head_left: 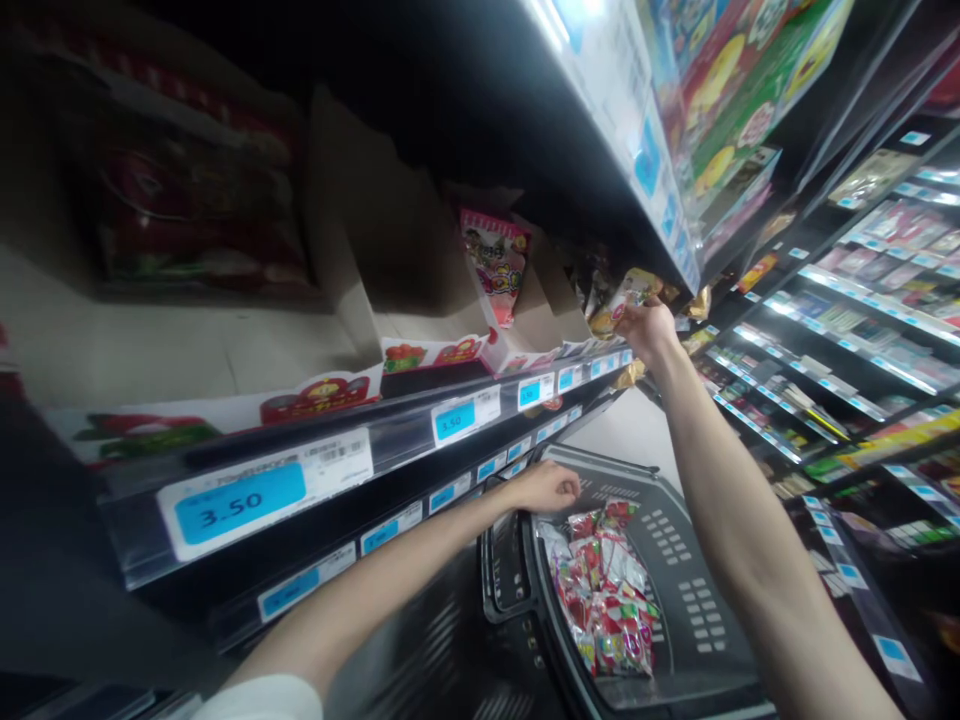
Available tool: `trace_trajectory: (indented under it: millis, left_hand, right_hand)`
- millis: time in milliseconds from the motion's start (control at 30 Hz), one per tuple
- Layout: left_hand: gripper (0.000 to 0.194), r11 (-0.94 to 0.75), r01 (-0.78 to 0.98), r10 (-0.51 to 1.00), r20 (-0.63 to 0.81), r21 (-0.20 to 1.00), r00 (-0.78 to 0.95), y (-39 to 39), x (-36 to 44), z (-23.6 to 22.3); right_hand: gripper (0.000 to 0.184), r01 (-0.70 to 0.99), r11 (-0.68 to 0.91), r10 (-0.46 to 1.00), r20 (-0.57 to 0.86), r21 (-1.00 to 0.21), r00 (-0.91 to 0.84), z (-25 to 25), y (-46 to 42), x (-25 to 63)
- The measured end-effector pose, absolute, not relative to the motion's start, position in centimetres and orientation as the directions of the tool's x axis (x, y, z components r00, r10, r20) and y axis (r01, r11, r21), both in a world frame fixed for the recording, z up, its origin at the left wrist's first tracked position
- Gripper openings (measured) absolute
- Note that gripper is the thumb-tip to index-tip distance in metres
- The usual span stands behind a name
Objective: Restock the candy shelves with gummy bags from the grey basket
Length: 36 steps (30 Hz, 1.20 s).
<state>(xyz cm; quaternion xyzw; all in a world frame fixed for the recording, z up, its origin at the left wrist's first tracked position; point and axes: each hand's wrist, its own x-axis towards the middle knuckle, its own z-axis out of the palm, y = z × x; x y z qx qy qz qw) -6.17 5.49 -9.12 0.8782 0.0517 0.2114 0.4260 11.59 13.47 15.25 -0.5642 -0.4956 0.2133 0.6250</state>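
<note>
My right hand (651, 328) reaches to the shelf and pinches a yellow-and-white snack packet (628, 298) at the front of a display carton. My left hand (551, 487) hovers at the near-left rim of a dark grey shopping basket (697, 600), its fingers curled in with nothing visible in them. Inside the basket lies a heap of red, white and green snack packets (611, 590). Left of my right hand, a pink snack packet (496, 265) leans upright in its carton. A larger dark red packet (199, 200) sits in the carton farthest left, in shadow.
Blue-and-white price labels (236, 505) run along the shelf edge. An upper shelf (637, 130) with colourful boxes (750, 90) juts out above my right hand. Across the aisle, at right, stand stocked shelves (862, 290). Pale floor (622, 430) shows beyond the basket.
</note>
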Motion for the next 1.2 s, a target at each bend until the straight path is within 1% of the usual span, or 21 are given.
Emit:
trace_trajectory:
  millis: [67,100,167,200,233,267,300,333,367,400,433,467,500,533,600,733,833,933,1000,1067,1200]
  left_hand:
    - [0.020,-0.641,-0.088,0.266,0.328,0.763,0.907,5.5,-6.1,-9.2]
    - [0.020,-0.645,-0.085,0.266,0.327,0.759,0.907,5.5,-6.0,-9.3]
    - [0.020,-0.655,-0.077,0.267,0.326,0.752,0.907,5.5,-5.9,-9.4]
    - [0.020,-0.660,-0.075,0.267,0.327,0.747,0.907,5.5,-5.8,-9.5]
    - [0.021,-0.666,-0.073,0.266,0.328,0.743,0.906,5.5,-5.8,-9.5]
    - [0.021,-0.671,-0.073,0.263,0.329,0.738,0.907,5.5,-5.7,-9.6]
    - [0.020,-0.677,-0.072,0.261,0.330,0.733,0.907,5.5,-5.7,-9.7]
    - [0.020,-0.681,-0.073,0.257,0.331,0.728,0.908,5.5,-5.7,-9.7]
    - [0.020,-0.685,-0.074,0.253,0.332,0.725,0.909,5.5,-5.6,-9.7]
    - [0.020,-0.689,-0.074,0.250,0.332,0.721,0.910,5.5,-5.6,-9.8]
    - [0.020,-0.693,-0.072,0.248,0.331,0.718,0.910,5.5,-5.6,-9.8]
    - [0.020,-0.696,-0.069,0.248,0.329,0.715,0.911,5.5,-5.6,-9.8]
    - [0.021,-0.699,-0.065,0.249,0.327,0.712,0.911,5.5,-5.6,-9.8]
    - [0.021,-0.703,-0.059,0.251,0.325,0.709,0.912,5.4,-5.6,-9.7]
    - [0.023,-0.708,-0.047,0.257,0.318,0.705,0.912,5.4,-5.7,-9.6]
    - [0.023,-0.721,-0.037,0.254,0.314,0.692,0.915,5.2,-5.9,-9.5]
    - [0.024,-0.732,-0.034,0.250,0.315,0.681,0.916,5.1,-6.0,-9.5]
    - [0.024,-0.741,-0.031,0.248,0.317,0.671,0.915,5.0,-6.0,-9.6]
    - [0.024,-0.747,-0.032,0.245,0.320,0.664,0.915,5.0,-6.0,-9.6]
    - [0.024,-0.752,-0.030,0.243,0.319,0.659,0.916,5.0,-6.0,-9.6]
    - [0.023,-0.759,-0.022,0.246,0.318,0.651,0.916,5.0,-6.0,-9.7]
  right_hand:
    - [0.036,0.290,0.283,0.812,0.389,-0.914,0.436,14.5,13.8,11.7]
    - [0.037,0.319,0.271,0.804,0.396,-0.908,0.444,14.2,13.9,11.8]
    - [0.041,0.451,0.210,0.779,0.427,-0.868,0.459,13.9,13.7,12.2]
    - [0.045,0.548,0.172,0.753,0.468,-0.819,0.462,13.8,13.4,12.4]
    - [0.050,0.658,0.137,0.712,0.535,-0.740,0.454,13.8,13.0,12.6]
    - [0.053,0.766,0.108,0.661,0.621,-0.634,0.421,13.9,12.5,12.7]
    - [0.052,0.857,0.088,0.616,0.704,-0.508,0.354,14.0,12.0,12.7]
    - [0.046,0.923,0.078,0.594,0.761,-0.376,0.260,14.1,11.3,12.6]
    - [0.035,0.962,0.084,0.610,0.777,-0.258,0.155,14.2,10.7,12.4]
    - [0.023,0.981,0.107,0.661,0.749,-0.161,0.050,14.3,10.2,12.1]
    - [0.015,0.987,0.141,0.731,0.680,-0.083,-0.048,14.5,9.7,11.7]
    - [0.016,0.984,0.176,0.795,0.593,-0.021,-0.130,14.6,9.4,11.3]
    - [0.021,0.979,0.203,0.841,0.507,0.031,-0.190,14.7,9.1,10.9]
    - [0.026,0.974,0.215,0.869,0.441,0.076,-0.227,14.8,9.0,10.5]
    - [0.034,0.968,0.202,0.899,0.364,0.148,-0.244,15.0,9.0,9.7]
    - [0.046,0.960,0.130,0.941,0.276,0.248,-0.198,15.3,9.5,8.8]
    - [0.050,0.954,0.089,0.958,0.236,0.286,-0.160,15.3,9.7,8.6]
    - [0.051,0.946,0.127,0.961,0.198,0.297,-0.191,15.1,9.8,8.5]
    - [0.051,0.942,0.154,0.962,0.174,0.299,-0.212,15.1,9.7,8.4]
    - [0.048,0.949,0.131,0.967,0.174,0.288,-0.186,15.1,9.6,8.2]
    - [0.034,0.966,0.042,0.954,0.278,0.257,-0.116,15.5,9.7,7.8]
